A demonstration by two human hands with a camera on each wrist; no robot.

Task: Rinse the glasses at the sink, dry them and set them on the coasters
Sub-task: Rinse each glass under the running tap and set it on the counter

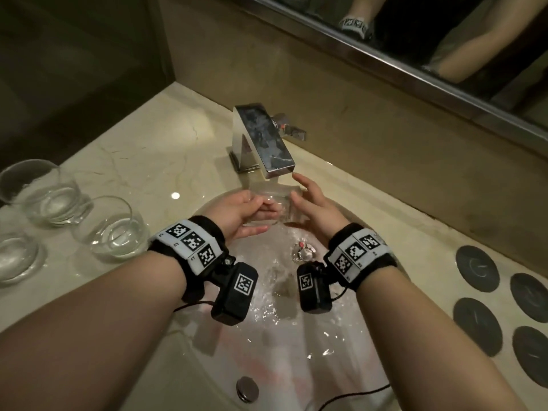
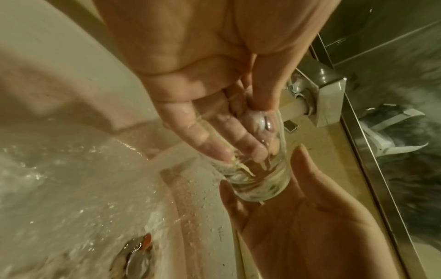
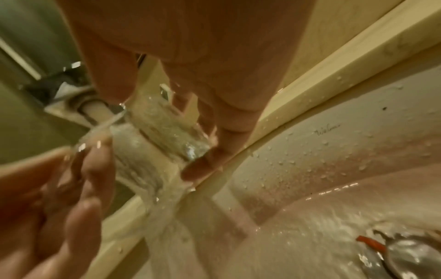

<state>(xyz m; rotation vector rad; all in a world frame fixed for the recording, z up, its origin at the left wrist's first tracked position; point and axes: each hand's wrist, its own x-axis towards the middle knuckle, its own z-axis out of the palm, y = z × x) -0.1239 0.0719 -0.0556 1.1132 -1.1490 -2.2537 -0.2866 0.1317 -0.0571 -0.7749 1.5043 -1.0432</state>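
Light: dim and warm on my feed, one glare spot on the worktop [image 1: 175,195].
Blur: my right wrist view is soft.
Edges: head view bends.

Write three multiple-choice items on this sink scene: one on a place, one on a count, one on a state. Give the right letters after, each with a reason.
1. Where do the dark round coasters lie?
A. on the counter to the right of the sink
B. inside the sink
C. on top of the tap

2. How many glasses stand on the counter to the left of the sink?
A. one
B. three
C. five

3. What is the state of the tap?
A. off and dry
B. running, with water falling over the held glass
C. wrapped in a cloth

Answers:
1 A: four coasters show on the right counter.
2 B: three glasses sit there in the head view.
3 B: water pours over the glass between the left hand and right hand, and splashes in the sink.
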